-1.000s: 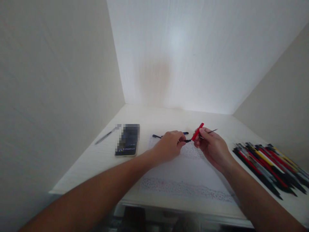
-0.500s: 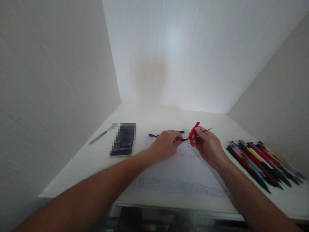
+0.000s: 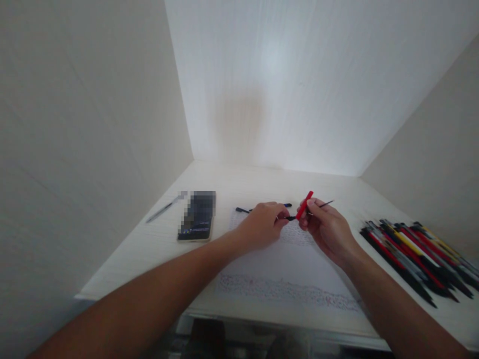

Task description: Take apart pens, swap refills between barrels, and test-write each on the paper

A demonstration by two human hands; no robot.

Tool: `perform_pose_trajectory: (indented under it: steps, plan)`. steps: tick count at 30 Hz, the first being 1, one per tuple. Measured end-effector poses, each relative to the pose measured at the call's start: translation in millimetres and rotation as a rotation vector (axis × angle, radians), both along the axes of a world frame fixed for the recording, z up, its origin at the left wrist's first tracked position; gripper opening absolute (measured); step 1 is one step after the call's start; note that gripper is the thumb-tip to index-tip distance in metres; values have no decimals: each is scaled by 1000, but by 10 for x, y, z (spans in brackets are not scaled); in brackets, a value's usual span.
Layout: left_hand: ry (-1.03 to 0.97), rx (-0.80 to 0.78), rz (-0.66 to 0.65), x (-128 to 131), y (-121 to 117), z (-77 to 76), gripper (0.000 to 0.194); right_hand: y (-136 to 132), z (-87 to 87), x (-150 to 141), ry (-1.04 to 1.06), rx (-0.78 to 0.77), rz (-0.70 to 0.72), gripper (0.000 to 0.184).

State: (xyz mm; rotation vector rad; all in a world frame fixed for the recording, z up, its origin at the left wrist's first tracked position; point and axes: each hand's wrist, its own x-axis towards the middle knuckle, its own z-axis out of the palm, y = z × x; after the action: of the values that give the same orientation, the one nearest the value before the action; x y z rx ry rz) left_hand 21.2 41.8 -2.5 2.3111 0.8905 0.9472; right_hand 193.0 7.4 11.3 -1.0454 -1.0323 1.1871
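Observation:
My left hand (image 3: 264, 224) pinches a slim pen piece with a black end (image 3: 290, 218), most of it hidden by the fingers. That black end meets or nearly meets the lower end of a red pen barrel (image 3: 304, 206); contact cannot be made out. Holding the barrel tilted is my right hand (image 3: 327, 227), closed around it. A thin dark pen refill (image 3: 327, 203) also sticks out of the right hand's grip, pointing up and right. Beneath both hands lies a sheet of paper (image 3: 288, 262) covered with small marks at top and bottom.
Partly behind my left hand lie a black pen (image 3: 242, 210) and a blue-ended one (image 3: 287, 205). A phone (image 3: 196, 219) and a clear pen (image 3: 162, 211) rest at the left. Several pens (image 3: 415, 254) are bunched at the right. White panels (image 3: 269, 124) enclose the desk.
The view has shifted a little, so the desk and its things appear farther right. Both hands keep nearly the same pose, still holding the same pen parts.

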Motion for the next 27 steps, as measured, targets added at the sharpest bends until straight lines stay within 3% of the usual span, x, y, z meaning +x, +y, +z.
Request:
perform_pose_trajectory:
  steps: [11, 19, 27]
  plan:
    - [-153, -152, -137, 64, -90, -5, 16, -53, 29, -51, -70, -24, 116, 21]
    - [-286, -303, -179, 113, -92, -82, 26, -83, 62, -39, -147, -20, 95, 21]
    - [-305, -383, -144, 145, -96, -119, 13, -80, 154, -71, -95, 49, 63, 18]
